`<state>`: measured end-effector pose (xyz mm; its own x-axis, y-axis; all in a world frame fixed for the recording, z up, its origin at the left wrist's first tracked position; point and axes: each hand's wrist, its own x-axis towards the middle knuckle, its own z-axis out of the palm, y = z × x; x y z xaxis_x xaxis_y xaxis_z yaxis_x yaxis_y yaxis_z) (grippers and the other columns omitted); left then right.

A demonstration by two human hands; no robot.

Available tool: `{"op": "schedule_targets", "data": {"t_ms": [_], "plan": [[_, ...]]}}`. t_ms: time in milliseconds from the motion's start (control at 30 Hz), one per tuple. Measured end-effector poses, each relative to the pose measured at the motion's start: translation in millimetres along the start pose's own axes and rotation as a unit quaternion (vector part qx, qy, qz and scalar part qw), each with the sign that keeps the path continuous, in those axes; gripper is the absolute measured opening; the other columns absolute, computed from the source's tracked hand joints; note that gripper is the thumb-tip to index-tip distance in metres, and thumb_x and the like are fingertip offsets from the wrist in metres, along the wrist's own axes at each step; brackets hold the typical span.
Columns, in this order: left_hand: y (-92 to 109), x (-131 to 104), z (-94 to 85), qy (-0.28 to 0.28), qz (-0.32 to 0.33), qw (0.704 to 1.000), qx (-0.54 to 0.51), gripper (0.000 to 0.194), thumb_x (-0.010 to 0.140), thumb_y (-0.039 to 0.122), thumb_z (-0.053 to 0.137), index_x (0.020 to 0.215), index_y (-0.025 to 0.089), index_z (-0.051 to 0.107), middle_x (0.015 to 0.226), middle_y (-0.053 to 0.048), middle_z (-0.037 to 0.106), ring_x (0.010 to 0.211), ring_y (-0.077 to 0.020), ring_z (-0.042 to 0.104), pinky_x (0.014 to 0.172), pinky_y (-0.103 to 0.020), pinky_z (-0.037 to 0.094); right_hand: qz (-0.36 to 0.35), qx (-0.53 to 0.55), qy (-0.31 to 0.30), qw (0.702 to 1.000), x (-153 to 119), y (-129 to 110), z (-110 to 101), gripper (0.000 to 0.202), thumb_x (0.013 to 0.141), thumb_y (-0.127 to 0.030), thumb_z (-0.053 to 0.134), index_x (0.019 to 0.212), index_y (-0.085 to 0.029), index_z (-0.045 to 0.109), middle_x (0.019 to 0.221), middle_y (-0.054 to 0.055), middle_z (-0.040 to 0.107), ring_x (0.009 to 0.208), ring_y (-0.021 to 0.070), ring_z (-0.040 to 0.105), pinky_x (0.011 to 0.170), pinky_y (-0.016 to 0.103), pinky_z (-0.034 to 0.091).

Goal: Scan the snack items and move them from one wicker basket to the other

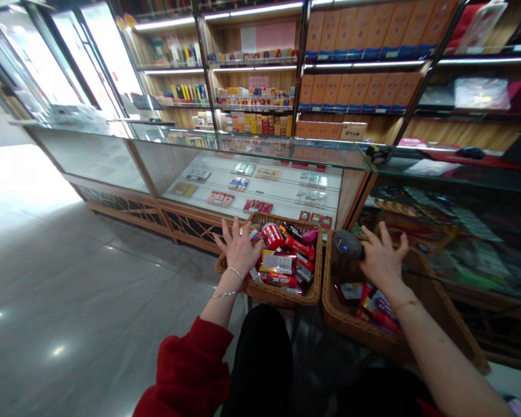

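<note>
My left hand (238,249) is spread, fingers apart and nothing in it, over the left side of a wicker basket (278,298) full of packaged snacks. A yellow and red packet (278,263) and a red-and-white striped tub (272,236) lie in that basket. Over a second wicker basket (347,324) is my right hand (384,255), its fingers spread. A dark grey scanner-like device (347,244) with a small blue light sits beside its thumb side; whether they touch is unclear. Several packets, one purple (380,304), lie in the right basket.
A glass display counter (260,150) with small boxes inside runs behind the baskets. Beyond it, shelves (256,68) hold many boxed goods. A grey tiled floor (91,289) lies to the left. My dark-clad leg (263,359) is below the left basket.
</note>
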<state>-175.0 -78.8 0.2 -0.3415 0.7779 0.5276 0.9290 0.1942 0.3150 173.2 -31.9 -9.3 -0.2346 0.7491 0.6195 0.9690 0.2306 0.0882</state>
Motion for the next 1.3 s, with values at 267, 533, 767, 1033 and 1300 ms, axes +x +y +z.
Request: {"op": "schedule_targets", "data": {"t_ms": [267,533,767,1033,1300], "plan": [[39,2,7.5,-0.025,0.059,0.998,-0.006,0.062,0.085,0.045,0.065,0.142,0.022,0.058,0.166,-0.014,0.033,0.157,-0.0428,0.009,0.122,-0.073,0.001,0.008,-0.010,-0.013,1.000,-1,4,-5,0.032,0.071,-0.015,0.055,0.097,-0.020,0.074,0.146,0.008,0.061,0.151,0.0354,0.026,0.115,0.074,0.015],[88,-1,14.3,-0.051,0.137,0.989,-0.030,0.064,0.085,0.045,0.067,0.143,0.020,0.056,0.168,-0.014,0.029,0.157,-0.0443,0.008,0.123,-0.072,0.005,0.034,-0.007,-0.010,0.999,-6,20,-9,0.032,0.071,-0.012,0.055,0.096,-0.019,0.075,0.146,0.008,0.061,0.150,0.0356,0.028,0.117,0.073,0.015],[138,-10,23.7,-0.107,0.226,0.967,-0.042,0.069,0.084,0.045,0.068,0.146,0.020,0.051,0.168,-0.014,0.029,0.157,-0.0426,0.007,0.125,-0.070,0.006,0.050,-0.024,-0.021,0.998,-17,39,-11,0.031,0.070,-0.012,0.057,0.095,-0.019,0.074,0.148,0.008,0.060,0.151,0.0355,0.027,0.117,0.072,0.014],[191,-22,45.9,-0.194,0.331,0.923,-0.012,0.080,0.085,0.052,0.066,0.152,0.014,0.044,0.168,-0.017,0.027,0.157,-0.0433,0.007,0.126,-0.067,0.006,0.064,-0.067,-0.056,0.994,-31,69,-17,0.034,0.070,-0.011,0.058,0.098,-0.017,0.076,0.152,0.007,0.056,0.153,0.0366,0.022,0.118,0.072,0.014],[230,-30,74.6,-0.267,0.381,0.883,0.066,0.094,0.082,0.061,0.068,0.155,0.010,0.038,0.166,-0.019,0.032,0.156,-0.0432,0.014,0.127,-0.061,0.003,0.078,-0.103,-0.130,0.983,-38,88,-17,0.032,0.078,-0.011,0.056,0.100,-0.018,0.078,0.151,0.007,0.057,0.153,0.0378,0.024,0.119,0.071,0.015]]}}
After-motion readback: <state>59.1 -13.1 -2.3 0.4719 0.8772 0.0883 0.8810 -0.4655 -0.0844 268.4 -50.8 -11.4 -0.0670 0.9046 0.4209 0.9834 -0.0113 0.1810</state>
